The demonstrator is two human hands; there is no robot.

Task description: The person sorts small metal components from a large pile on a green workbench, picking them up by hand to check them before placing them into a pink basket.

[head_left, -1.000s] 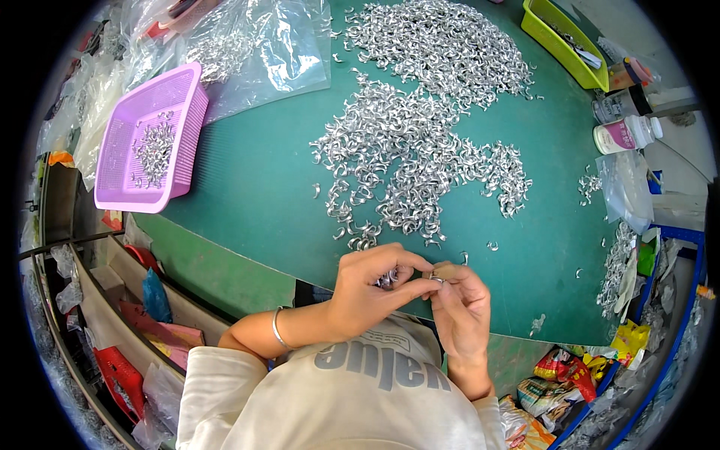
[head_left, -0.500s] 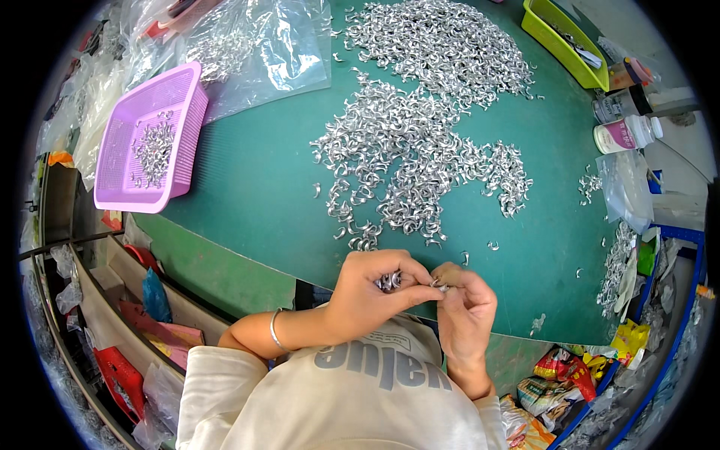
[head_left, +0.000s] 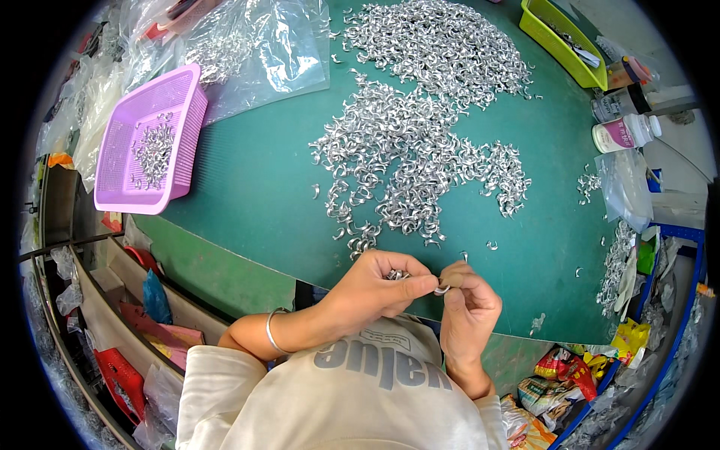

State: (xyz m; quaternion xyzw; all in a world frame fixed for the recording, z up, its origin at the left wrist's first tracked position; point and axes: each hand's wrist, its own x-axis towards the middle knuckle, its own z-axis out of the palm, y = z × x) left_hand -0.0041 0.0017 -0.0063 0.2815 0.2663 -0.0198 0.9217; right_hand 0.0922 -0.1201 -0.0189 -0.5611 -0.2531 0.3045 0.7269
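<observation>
One silvery crescent [head_left: 442, 291] juts from right hand's [head_left: 471, 306] pinch; left hand [head_left: 375, 291] cups others [head_left: 395, 275].

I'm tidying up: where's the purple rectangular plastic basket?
On the left in the head view, the basket sits at the edge of the green table, lower-left of the clear plastic bag.

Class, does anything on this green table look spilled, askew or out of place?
One curved silver piece lies alone toward the right of the green table, apart from the large heap, so it looks strayed. Damage is too small to judge here.
</observation>
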